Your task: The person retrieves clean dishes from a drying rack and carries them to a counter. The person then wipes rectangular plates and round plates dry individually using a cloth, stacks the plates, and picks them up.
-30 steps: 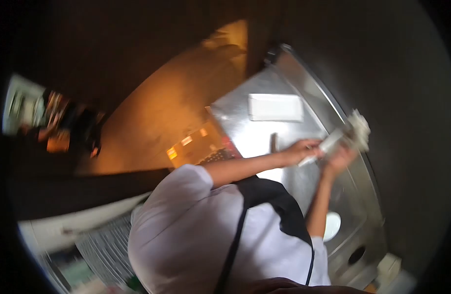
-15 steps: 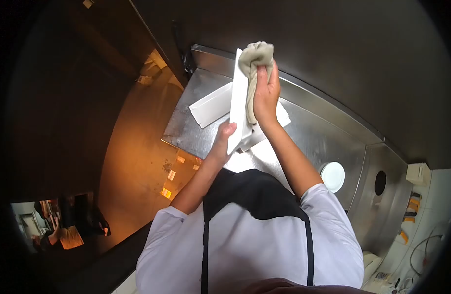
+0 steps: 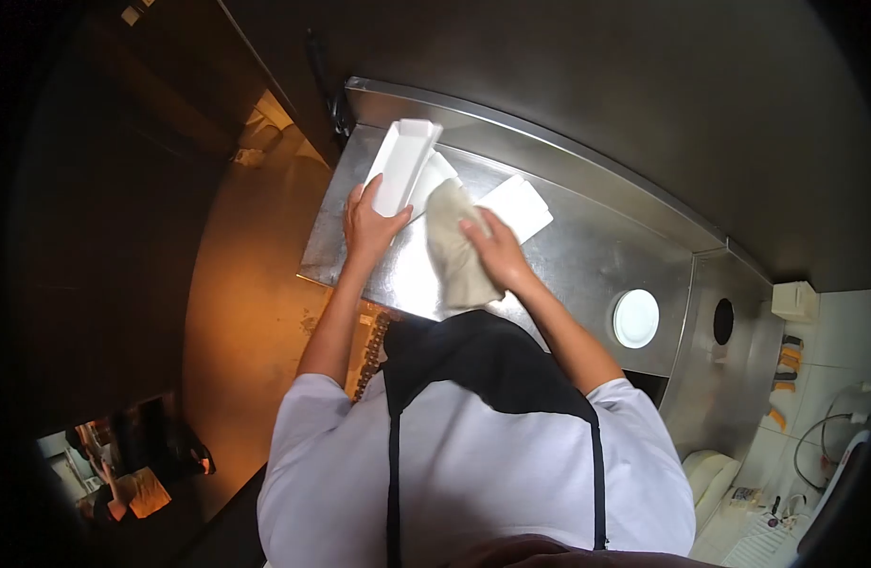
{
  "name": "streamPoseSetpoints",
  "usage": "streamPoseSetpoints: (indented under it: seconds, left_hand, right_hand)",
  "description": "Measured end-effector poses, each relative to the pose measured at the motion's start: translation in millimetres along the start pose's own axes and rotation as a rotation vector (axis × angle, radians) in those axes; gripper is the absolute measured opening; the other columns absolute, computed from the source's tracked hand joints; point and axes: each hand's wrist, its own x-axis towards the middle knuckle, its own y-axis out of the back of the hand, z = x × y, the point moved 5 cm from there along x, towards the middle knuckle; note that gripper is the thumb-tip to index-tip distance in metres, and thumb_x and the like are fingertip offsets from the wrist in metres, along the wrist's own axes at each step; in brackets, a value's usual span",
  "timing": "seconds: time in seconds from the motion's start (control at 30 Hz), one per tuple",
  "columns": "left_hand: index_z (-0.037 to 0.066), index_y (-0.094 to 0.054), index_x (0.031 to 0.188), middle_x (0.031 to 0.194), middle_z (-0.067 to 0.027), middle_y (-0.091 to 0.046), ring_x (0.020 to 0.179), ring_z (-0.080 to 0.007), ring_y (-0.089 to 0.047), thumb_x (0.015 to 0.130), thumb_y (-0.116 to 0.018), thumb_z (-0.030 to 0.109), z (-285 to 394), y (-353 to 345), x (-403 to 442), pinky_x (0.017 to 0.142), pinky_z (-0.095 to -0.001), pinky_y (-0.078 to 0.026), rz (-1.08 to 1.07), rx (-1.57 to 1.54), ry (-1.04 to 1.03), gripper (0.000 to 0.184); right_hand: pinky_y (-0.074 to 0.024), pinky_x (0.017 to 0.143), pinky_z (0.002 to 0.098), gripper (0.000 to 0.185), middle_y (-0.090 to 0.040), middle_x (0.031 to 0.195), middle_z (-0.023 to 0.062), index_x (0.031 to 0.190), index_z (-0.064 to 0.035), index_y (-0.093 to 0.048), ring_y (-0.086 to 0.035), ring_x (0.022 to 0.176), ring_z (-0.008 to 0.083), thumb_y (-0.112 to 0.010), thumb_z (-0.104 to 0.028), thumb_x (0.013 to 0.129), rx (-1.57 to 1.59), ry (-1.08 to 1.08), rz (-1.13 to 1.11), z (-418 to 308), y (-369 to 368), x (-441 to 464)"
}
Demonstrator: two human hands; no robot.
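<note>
My left hand (image 3: 372, 225) grips one end of a long white rectangular dish (image 3: 399, 166), held tilted above the steel counter with its hollow side showing. In my right hand (image 3: 495, 249) is a beige cloth (image 3: 452, 241), hanging loosely and apart from the dish. Under and beside the held dish lies a second white dish (image 3: 437, 180), partly covered by it and the cloth. Just beyond my right hand, another white dish (image 3: 521, 206) rests on the counter, partly hidden by the cloth and fingers.
The steel counter (image 3: 577, 275) has a raised back edge. A stack of round white plates (image 3: 636, 318) stands at the right, near a round dark hole (image 3: 724, 322) in the steel. Yellow-handled tools (image 3: 788, 364) hang on the tiled wall. At lower left, another person's arm (image 3: 116, 492) shows.
The dish has moved left and tipped so its hollow side shows. My right hand has come down and away from it with the cloth, which now hangs open.
</note>
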Motion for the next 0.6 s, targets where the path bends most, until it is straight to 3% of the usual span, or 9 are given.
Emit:
streamPoseSetpoints:
  seconds: [0.03, 0.13, 0.27, 0.3, 0.4, 0.43, 0.53, 0.6]
  left_hand:
    - [0.010, -0.057, 0.147, 0.145, -0.0264, -0.051, 0.135, -0.0427, -0.048, 0.068, -0.091, 0.041, -3.7, -2.2, 3.3, 0.115, -0.0523, -0.038, -0.021, 0.074, -0.054, 0.092]
    - [0.011, -0.057, 0.147, 0.144, -0.0264, -0.049, 0.135, -0.0429, -0.047, 0.066, -0.091, 0.038, -8.3, -9.9, 3.5, 0.116, -0.0550, -0.034, -0.098, 0.256, -0.193, 0.092]
    - [0.009, -0.056, 0.147, 0.144, -0.0263, -0.048, 0.135, -0.0426, -0.046, 0.064, -0.092, 0.036, -22.4, -24.1, 5.9, 0.116, -0.0561, -0.032, -0.133, 0.236, -0.337, 0.095]
    - [0.009, -0.056, 0.147, 0.144, -0.0257, -0.048, 0.136, -0.0420, -0.046, 0.063, -0.092, 0.036, -25.5, -26.3, 6.4, 0.117, -0.0560, -0.032, -0.143, 0.235, -0.349, 0.095]
    - [0.008, -0.055, 0.148, 0.145, -0.0250, -0.047, 0.138, -0.0410, -0.044, 0.064, -0.093, 0.037, -34.9, -29.8, 8.8, 0.118, -0.0559, -0.031, -0.170, 0.230, -0.381, 0.097]
    - [0.008, -0.055, 0.148, 0.146, -0.0249, -0.047, 0.140, -0.0408, -0.043, 0.064, -0.093, 0.038, -35.3, -30.7, 10.2, 0.118, -0.0559, -0.031, -0.176, 0.227, -0.390, 0.097]
    - [0.010, -0.050, 0.152, 0.156, -0.0269, -0.040, 0.145, -0.0431, -0.039, 0.066, -0.094, 0.041, -34.5, -35.9, 15.8, 0.120, -0.0580, -0.029, -0.263, 0.253, -0.335, 0.101]
    - [0.007, -0.052, 0.150, 0.158, -0.0261, -0.041, 0.146, -0.0419, -0.040, 0.075, -0.090, 0.037, -22.4, -31.4, 10.6, 0.120, -0.0561, -0.030, -0.187, 0.319, -0.359, 0.090]
  right_hand:
    - [-0.0507, 0.102, 0.0390, 0.054, -0.071, 0.123, 0.0239, 0.140, 0.0006, -0.059, -0.069, 0.115, 0.0343, -0.059, -0.041, 0.106, 0.019, -0.024, 0.060, 14.7, 15.5, 6.3]
    - [-0.0535, 0.098, 0.0419, 0.054, -0.071, 0.124, 0.0272, 0.142, -0.0030, -0.059, -0.071, 0.113, 0.0381, -0.060, -0.042, 0.104, -0.153, -0.017, 0.266, 51.1, 61.4, 29.9]
    - [-0.0535, 0.098, 0.0463, 0.054, -0.071, 0.125, 0.0257, 0.141, -0.0050, -0.061, -0.070, 0.113, 0.0420, -0.062, -0.043, 0.102, -0.436, 0.020, 0.398, 62.9, 87.8, 41.4]
    - [-0.0507, 0.104, 0.0474, 0.057, -0.063, 0.138, 0.0285, 0.142, -0.0069, -0.061, -0.063, 0.124, 0.0438, -0.066, -0.042, 0.099, -0.480, 0.099, 0.400, 60.7, 88.7, 42.2]
    - [-0.0438, 0.112, 0.0503, 0.060, -0.049, 0.152, 0.0310, 0.143, -0.0063, -0.061, -0.052, 0.136, 0.0471, -0.070, -0.041, 0.095, -0.847, 0.365, 0.358, 59.1, 78.2, 44.8]
    - [-0.0370, 0.117, 0.0542, 0.064, -0.040, 0.158, 0.0321, 0.145, -0.0069, -0.059, -0.043, 0.142, 0.0512, -0.074, -0.039, 0.092, -0.853, 0.359, 0.316, 66.3, 69.4, 48.5]
    - [-0.0357, 0.118, 0.0558, 0.065, -0.042, 0.156, 0.0330, 0.147, -0.0082, -0.058, -0.045, 0.140, 0.0522, -0.075, -0.037, 0.091, -0.974, 0.377, 0.350, 70.4, 40.8, 43.9]
    - [-0.0400, 0.116, 0.0537, 0.067, -0.049, 0.152, 0.0306, 0.149, -0.0098, -0.056, -0.049, 0.139, 0.0472, -0.075, -0.037, 0.091, -0.924, 0.506, 0.241, 63.4, 14.3, 29.6]
